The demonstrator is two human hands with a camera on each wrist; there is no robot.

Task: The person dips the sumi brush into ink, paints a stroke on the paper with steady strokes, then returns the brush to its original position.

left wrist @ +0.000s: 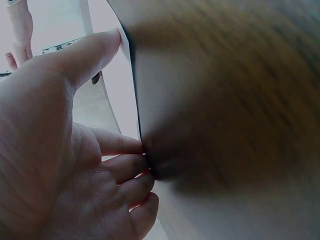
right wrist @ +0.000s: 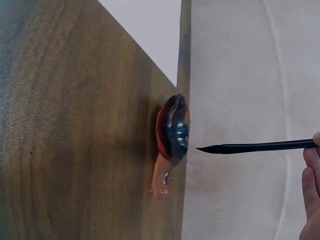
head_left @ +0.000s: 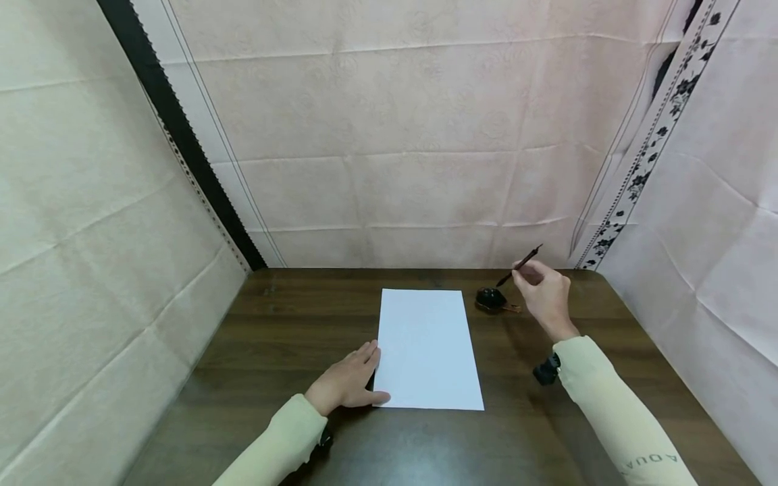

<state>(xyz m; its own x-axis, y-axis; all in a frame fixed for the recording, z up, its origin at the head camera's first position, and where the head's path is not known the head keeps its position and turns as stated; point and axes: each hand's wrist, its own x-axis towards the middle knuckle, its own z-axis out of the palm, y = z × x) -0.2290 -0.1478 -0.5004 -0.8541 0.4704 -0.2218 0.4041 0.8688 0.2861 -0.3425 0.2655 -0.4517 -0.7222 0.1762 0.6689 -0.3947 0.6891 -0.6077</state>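
Observation:
A blank white sheet of paper (head_left: 427, 351) lies upright on the dark wooden table. My left hand (head_left: 348, 380) rests at its lower left edge, fingers straight, with the thumb over the corner. In the left wrist view that hand (left wrist: 95, 135) touches the paper's edge (left wrist: 120, 85). My right hand (head_left: 545, 294) pinches a dark ink brush (head_left: 526, 258) above a small inkstone (head_left: 491, 299), black with a reddish-brown handle. The right wrist view shows the brush (right wrist: 260, 147) with its black pointed tip apart from the inkstone (right wrist: 172, 131).
The wooden table (head_left: 292, 337) reaches back to a cream cloth (head_left: 389, 155). More cloth hangs on the left (head_left: 79, 223) and right (head_left: 717, 223), close to the table's sides. The inkstone stands just right of the paper's upper corner.

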